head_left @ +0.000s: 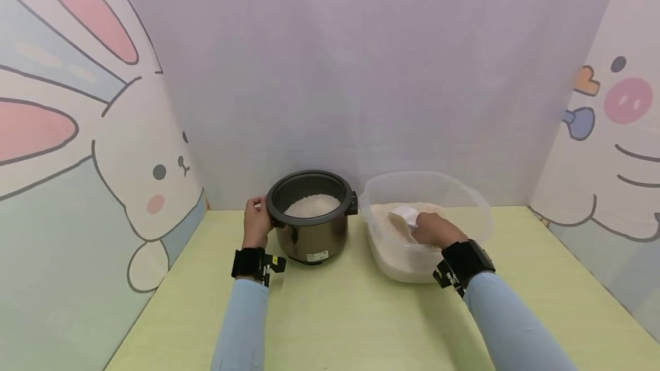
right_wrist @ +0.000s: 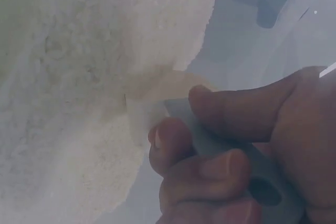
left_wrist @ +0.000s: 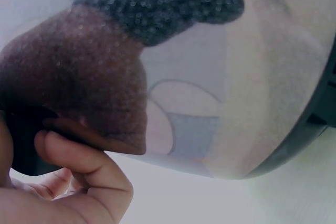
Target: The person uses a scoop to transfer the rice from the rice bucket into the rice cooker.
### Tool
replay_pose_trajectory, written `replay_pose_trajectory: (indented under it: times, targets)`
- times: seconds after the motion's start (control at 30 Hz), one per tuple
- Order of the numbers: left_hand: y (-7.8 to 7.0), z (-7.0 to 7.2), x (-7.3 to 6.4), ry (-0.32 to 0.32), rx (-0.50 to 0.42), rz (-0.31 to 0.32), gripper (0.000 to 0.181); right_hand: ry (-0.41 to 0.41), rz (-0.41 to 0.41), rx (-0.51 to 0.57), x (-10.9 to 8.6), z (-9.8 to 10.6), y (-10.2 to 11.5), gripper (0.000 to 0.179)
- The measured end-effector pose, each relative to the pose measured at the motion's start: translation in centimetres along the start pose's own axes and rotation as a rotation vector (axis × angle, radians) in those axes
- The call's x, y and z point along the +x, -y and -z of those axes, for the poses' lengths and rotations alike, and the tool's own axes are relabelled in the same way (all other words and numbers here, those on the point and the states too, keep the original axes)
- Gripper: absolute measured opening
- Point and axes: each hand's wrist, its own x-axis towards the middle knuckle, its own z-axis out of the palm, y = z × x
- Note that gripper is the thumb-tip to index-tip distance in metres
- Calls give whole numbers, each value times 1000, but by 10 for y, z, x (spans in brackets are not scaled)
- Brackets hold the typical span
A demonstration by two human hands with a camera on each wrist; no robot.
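A dark rice cooker (head_left: 311, 242) stands lidless with white rice (head_left: 314, 206) inside. At its left side my left hand (head_left: 256, 222) grips the black side handle (left_wrist: 31, 150), with fingers curled under it in the left wrist view. To the right, a translucent plastic bin (head_left: 407, 179) contains loose rice (right_wrist: 79, 77). My right hand (head_left: 438, 229) reaches inside and holds a white scoop (head_left: 405, 214) by its handle (right_wrist: 268, 203), thumb on one side and curled fingers on the other. The scoop's head is down at the rice, and rice appears to lie in it.
Both containers stand close together on a pale green table (head_left: 335, 325), near the plain back curtain (head_left: 330, 73). Cartoon-printed panels flank the table, with a rabbit (head_left: 134, 159) on the left side. Black camera bands (head_left: 250, 262) sit on both wrists.
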Motion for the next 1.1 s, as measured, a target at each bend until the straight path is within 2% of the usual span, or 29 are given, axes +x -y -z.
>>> replay_pose_trajectory:
  times: [0.2,0.5,0.8,1.1]
  targets:
    - [2,-2,0,0,3,-22,44,61,20,20,3,1,0,34]
    - [2,-1,-1,4,-19,-26,45,77,74,48,6,2,0,39]
    - [2,-1,-1,5,-22,-13,42,118,55,159,9,1,-6,46]
    - [3,1,0,8,-9,-25,43,134,88,232,6,1,-5,47]
